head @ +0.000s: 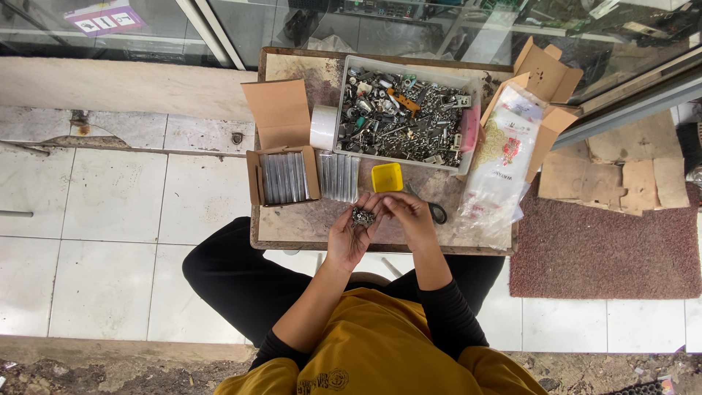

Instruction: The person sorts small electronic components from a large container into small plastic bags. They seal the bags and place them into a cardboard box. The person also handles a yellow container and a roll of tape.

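Bare tabletop (292, 219) lies open left of the hands; ahead, a yellow cup (387, 178), clear tubes (339, 176) and the parts bin (406, 115) block passage; scissors (437, 213) crowd the right.

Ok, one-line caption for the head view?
Left hand cups small metal parts; right hand picks at them over a low table.
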